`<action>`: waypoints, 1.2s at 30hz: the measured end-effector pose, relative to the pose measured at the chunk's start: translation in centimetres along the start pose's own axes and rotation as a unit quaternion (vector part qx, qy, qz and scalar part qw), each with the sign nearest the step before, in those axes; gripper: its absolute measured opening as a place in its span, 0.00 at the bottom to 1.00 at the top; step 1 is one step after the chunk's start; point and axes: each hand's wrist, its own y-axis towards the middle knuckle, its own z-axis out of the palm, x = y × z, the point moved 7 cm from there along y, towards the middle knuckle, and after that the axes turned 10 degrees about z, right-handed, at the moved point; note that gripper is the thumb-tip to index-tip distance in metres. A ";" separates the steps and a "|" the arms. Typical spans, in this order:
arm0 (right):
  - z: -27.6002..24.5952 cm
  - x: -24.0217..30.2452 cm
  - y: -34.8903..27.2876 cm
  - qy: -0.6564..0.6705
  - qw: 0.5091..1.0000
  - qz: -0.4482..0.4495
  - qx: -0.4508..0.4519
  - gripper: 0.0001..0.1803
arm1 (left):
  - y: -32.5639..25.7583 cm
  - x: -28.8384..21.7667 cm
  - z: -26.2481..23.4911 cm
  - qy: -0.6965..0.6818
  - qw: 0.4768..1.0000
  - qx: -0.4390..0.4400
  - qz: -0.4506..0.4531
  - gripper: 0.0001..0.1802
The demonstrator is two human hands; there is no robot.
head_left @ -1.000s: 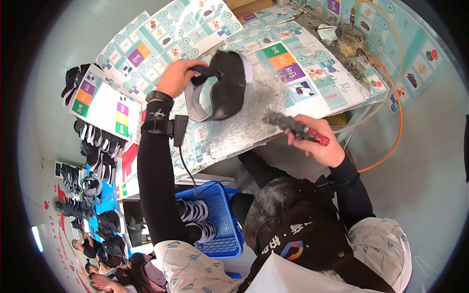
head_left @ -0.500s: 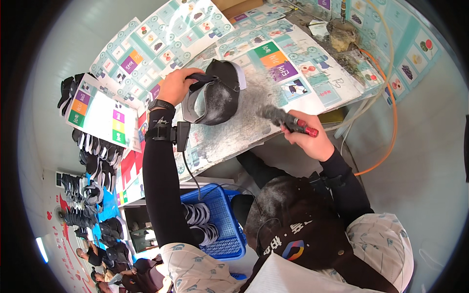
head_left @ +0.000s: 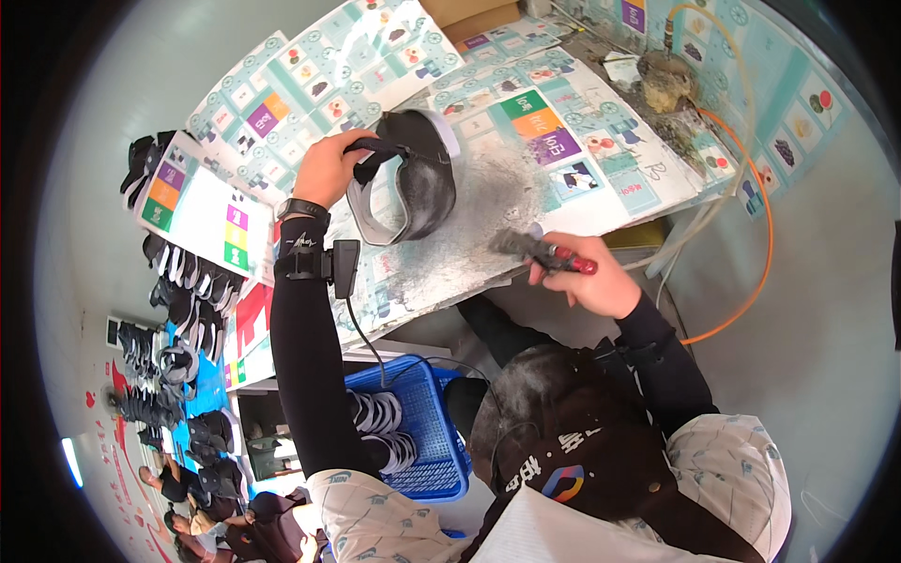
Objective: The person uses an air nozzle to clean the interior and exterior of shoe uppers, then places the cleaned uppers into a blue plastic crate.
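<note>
Left hand (head_left: 328,169) pinching the black piece (head_left: 430,188) by its strap; right hand (head_left: 596,277) gripping a black-and-red tool (head_left: 554,255).
Piece is at the left part of the tabletop (head_left: 615,208), pale-rimmed opening facing left; can't tell if it touches. Tool nose points left, apart from it. Blue basket (head_left: 443,483) below the front edge: two clusters of curved grey-and-black parts (head_left: 383,413) at its left side, partly behind the sleeve. Cardboard box (head_left: 469,17) at back, contents not visible.

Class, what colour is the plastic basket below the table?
The plastic basket is blue, showing best in the head view.
</note>
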 end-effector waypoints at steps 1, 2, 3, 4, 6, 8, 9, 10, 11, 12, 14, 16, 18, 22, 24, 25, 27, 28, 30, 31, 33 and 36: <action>-0.3 0.1 0.1 0.028 0.999 0.032 -0.003 0.12 | -0.7 -0.1 -1.6 0.016 0.999 -0.044 0.010 0.14; -1.3 0.7 0.5 -0.058 0.992 -0.080 -0.083 0.14 | -1.6 -0.2 -3.4 0.033 0.995 -0.088 0.019 0.14; -2.4 1.6 0.4 -0.120 0.979 -0.095 -0.134 0.14 | -2.3 -0.9 -5.1 0.047 0.993 -0.109 0.015 0.13; -3.5 2.4 0.6 -0.181 0.959 -0.108 -0.187 0.14 | -3.1 -1.8 -6.4 0.044 0.993 -0.112 -0.011 0.14; -5.6 3.3 1.4 -0.271 0.916 -0.139 -0.262 0.15 | -5.3 -2.3 -8.5 0.089 0.983 -0.138 -0.076 0.17; -7.0 3.5 2.9 -0.346 0.873 -0.124 -0.321 0.14 | -7.9 -2.7 -9.4 0.104 0.976 -0.142 -0.125 0.20; -7.0 3.2 4.4 -0.368 0.864 -0.109 -0.327 0.15 | -10.1 -2.1 -9.9 0.108 0.969 -0.174 -0.142 0.20; -7.7 2.7 5.5 -0.394 0.850 -0.088 -0.340 0.15 | -11.6 -1.9 -9.8 0.086 0.966 -0.158 -0.184 0.20; -8.4 2.1 6.6 -0.398 0.849 -0.091 -0.336 0.15 | -13.0 -1.8 -9.5 0.023 0.959 -0.154 -0.235 0.20; -8.5 1.3 7.9 -0.416 0.840 -0.095 -0.335 0.16 | -15.2 -1.6 -9.5 -0.034 0.944 -0.152 -0.291 0.21; -9.1 -0.1 9.6 -0.437 0.831 -0.111 -0.325 0.17 | -20.3 1.9 -8.8 -0.164 0.914 -0.213 -0.305 0.20; -8.2 -0.1 10.1 -0.535 0.756 -0.132 -0.353 0.20 | -24.8 1.6 -8.7 -0.236 0.869 -0.286 -0.328 0.18; -6.8 0.0 9.3 -0.535 0.770 -0.085 -0.336 0.35 | -29.9 2.2 -7.9 -0.263 0.846 -0.327 -0.328 0.14; 0.2 2.6 5.1 -0.429 0.815 -0.280 -0.270 0.33 | -40.3 -1.2 -7.1 -0.117 0.827 -0.406 -0.371 0.12; 3.4 2.7 3.8 -0.378 0.870 -0.244 -0.204 0.29 | -44.9 -3.0 -5.5 -0.098 0.802 -0.426 -0.406 0.11; 5.2 2.7 3.3 -0.382 0.873 -0.251 -0.170 0.27 | -46.4 -4.4 -4.4 -0.167 0.750 -0.510 -0.386 0.09; 8.5 3.1 2.6 -0.391 0.876 -0.259 -0.115 0.25 | -49.5 -6.6 -3.6 -0.137 0.728 -0.501 -0.447 0.10; 10.1 3.0 2.1 -0.377 0.888 -0.253 -0.074 0.22 | -51.5 -7.7 -2.8 -0.128 0.715 -0.497 -0.475 0.10; 12.2 2.5 1.3 -0.366 0.898 -0.246 -0.013 0.20 | -54.8 -9.6 -1.9 -0.070 0.713 -0.455 -0.529 0.13; 12.9 2.1 1.4 -0.361 0.900 -0.244 0.004 0.18 | -55.6 -10.3 -1.2 -0.086 0.701 -0.454 -0.544 0.14; 14.0 2.0 1.1 -0.354 0.902 -0.246 0.026 0.15 | -58.2 -11.3 1.4 -0.150 0.652 -0.442 -0.598 0.16; 14.6 0.5 1.7 -0.362 0.901 -0.232 0.058 0.15 | -62.0 -11.6 6.6 -0.251 0.599 -0.412 -0.639 0.15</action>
